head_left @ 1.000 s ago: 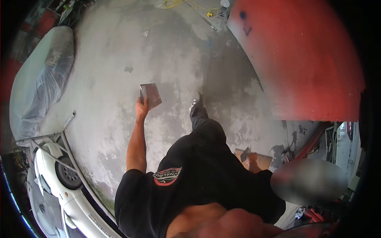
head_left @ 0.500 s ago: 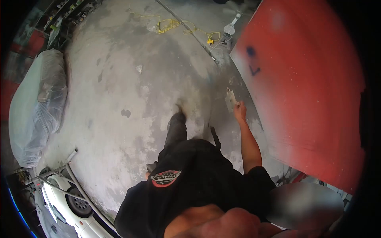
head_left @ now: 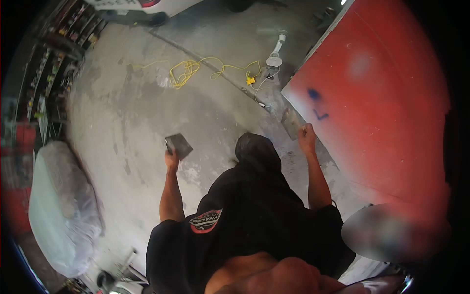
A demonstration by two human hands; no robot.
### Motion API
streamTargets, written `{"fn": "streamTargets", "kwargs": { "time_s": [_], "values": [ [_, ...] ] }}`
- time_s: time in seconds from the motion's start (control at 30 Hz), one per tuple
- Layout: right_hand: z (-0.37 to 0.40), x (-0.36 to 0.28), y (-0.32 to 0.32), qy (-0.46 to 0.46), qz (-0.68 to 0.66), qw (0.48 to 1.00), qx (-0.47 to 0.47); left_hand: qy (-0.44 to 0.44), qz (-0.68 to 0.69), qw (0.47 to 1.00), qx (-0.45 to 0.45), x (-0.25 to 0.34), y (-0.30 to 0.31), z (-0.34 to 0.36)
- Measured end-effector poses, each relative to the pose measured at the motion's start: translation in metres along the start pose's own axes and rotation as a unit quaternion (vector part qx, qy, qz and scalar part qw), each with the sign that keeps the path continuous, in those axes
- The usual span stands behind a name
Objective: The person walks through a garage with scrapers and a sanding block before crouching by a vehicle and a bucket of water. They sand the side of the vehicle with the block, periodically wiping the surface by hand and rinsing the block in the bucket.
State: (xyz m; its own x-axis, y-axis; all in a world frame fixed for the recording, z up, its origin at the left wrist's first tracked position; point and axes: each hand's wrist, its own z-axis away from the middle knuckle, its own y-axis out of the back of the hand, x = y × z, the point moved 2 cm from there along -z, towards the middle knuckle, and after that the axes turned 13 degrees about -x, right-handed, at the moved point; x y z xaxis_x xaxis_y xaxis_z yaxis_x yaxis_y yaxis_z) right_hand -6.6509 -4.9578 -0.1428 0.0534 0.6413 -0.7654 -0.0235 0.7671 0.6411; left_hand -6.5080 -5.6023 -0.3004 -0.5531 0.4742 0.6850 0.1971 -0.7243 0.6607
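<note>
My left hand (head_left: pixel 172 158) grips a dark, flat square plate (head_left: pixel 180 146) by its left side, out over the floor. On the other side, my right hand (head_left: pixel 306 137) is closed on a thin greyish flat tool (head_left: pixel 292 123), which points away from me. That hand is close to the edge of a large red panel (head_left: pixel 377 112) with dark blue marks on it. Small details of both held items are blurred.
A yellow cord (head_left: pixel 185 73) lies on the floor ahead, near a white standing fan (head_left: pixel 274 60). Shelves (head_left: pixel 44 78) and a plastic-covered object (head_left: pixel 63 210) stand at the left. A white vehicle (head_left: pixel 171 6) shows at the top.
My left hand has come into view with the dark plate. The view has shifted forward, showing the white vehicle. My right hand still holds the flat tool, now nearer the red panel.
</note>
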Motion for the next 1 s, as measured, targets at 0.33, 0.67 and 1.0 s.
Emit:
{"fn": "streamTargets", "kwargs": {
  "time_s": [0.33,0.67,1.0],
  "values": [
    [-0.395,-0.175,0.112,0.119,0.039,0.991,0.056,-0.091,-0.093,0.990,-0.055,0.205,-0.001,-0.374],
    [-0.555,-0.206,0.120,-0.013,0.087,0.996,0.005,0.092,-0.226,0.949,-0.202,0.285,-0.008,-0.497],
    [-0.643,-0.244,-0.061,-0.206,-0.091,0.936,0.270,-0.185,-0.310,0.893,-0.269,0.582,-0.159,-0.877]
  ]
}}
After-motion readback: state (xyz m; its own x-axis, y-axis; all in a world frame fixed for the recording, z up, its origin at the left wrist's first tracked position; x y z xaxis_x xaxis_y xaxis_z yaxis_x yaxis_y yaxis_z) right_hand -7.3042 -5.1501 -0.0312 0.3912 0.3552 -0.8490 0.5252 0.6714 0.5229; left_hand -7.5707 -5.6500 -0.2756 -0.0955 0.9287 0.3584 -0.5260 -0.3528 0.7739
